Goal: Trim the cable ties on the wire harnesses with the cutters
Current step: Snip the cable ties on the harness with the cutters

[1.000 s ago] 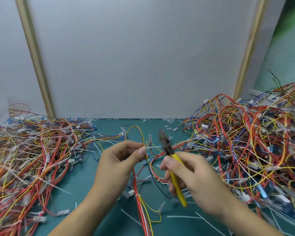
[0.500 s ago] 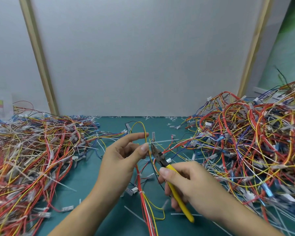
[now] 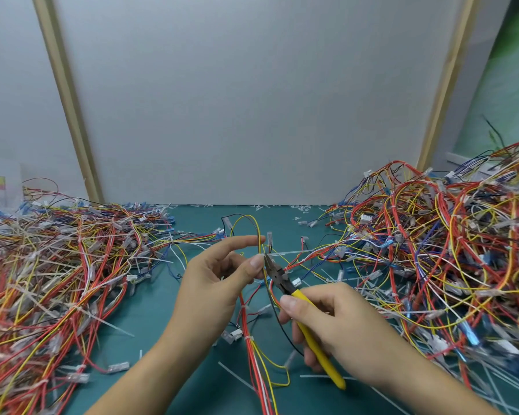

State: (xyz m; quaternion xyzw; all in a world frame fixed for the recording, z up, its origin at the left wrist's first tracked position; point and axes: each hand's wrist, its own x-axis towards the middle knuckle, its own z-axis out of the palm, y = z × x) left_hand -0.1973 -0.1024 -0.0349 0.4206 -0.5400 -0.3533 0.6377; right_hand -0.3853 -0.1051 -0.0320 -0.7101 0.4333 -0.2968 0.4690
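My left hand (image 3: pixel 219 280) pinches a thin wire harness (image 3: pixel 253 333) of red, yellow and black wires between thumb and fingers, holding its upper loop above the green mat. A white cable tie (image 3: pixel 291 252) sticks out to the right from the pinched spot. My right hand (image 3: pixel 327 322) grips the yellow-handled cutters (image 3: pixel 309 327). Their dark jaws (image 3: pixel 271 263) point up and left and touch the harness right beside my left thumb, at the base of the tie.
A large pile of wire harnesses (image 3: pixel 57 280) covers the left of the green mat (image 3: pixel 150 319). Another, taller pile (image 3: pixel 441 250) fills the right. Cut tie ends (image 3: pixel 237 375) lie scattered near the front. A grey panel (image 3: pixel 252 100) stands behind.
The cutters swung from upright and apart down to the left; their jaws now meet the harness by my left thumb. My left index finger has straightened out.
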